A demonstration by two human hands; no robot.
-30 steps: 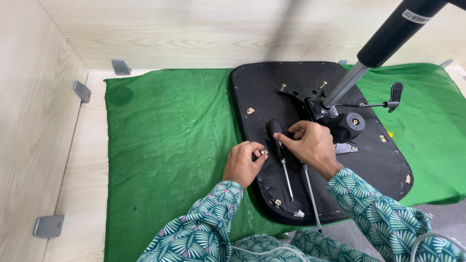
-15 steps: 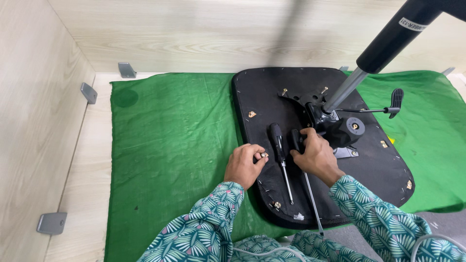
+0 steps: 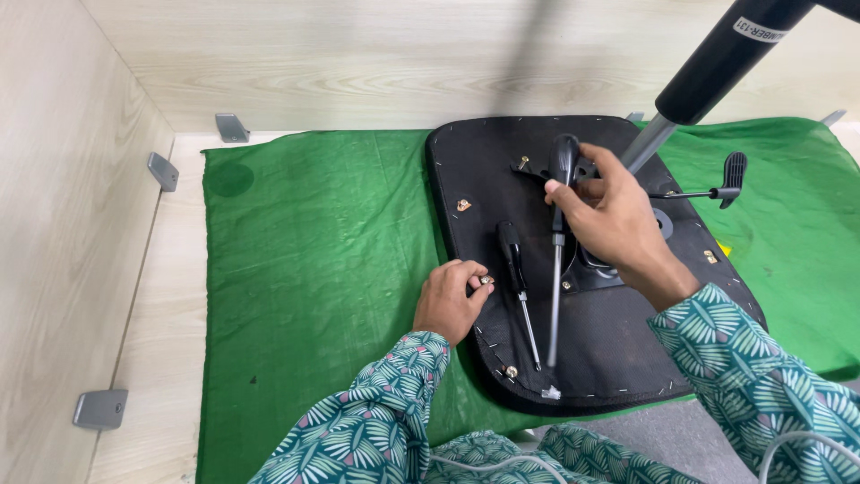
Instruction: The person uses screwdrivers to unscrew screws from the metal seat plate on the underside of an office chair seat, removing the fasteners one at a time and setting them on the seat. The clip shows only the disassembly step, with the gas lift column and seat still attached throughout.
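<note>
The right hand (image 3: 618,220) grips the long screwdriver (image 3: 557,242) by its handle, lifted over the upturned chair seat (image 3: 618,358) on the green mat (image 3: 313,260). The left hand (image 3: 448,300) pinches a small bolt (image 3: 485,280) at the seat's edge. A shorter screwdriver (image 3: 518,287) lies on the seat. The bolt is not yet fitted.

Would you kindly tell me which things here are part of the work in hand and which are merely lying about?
In use:
- right hand, gripping the long black-handled screwdriver
- left hand, pinching a small brass screw
- black upturned chair seat base with its metal mechanism

Lying about:
- shorter black-handled screwdriver, on the seat
- grey metal corner brackets
- green cloth mat
</note>
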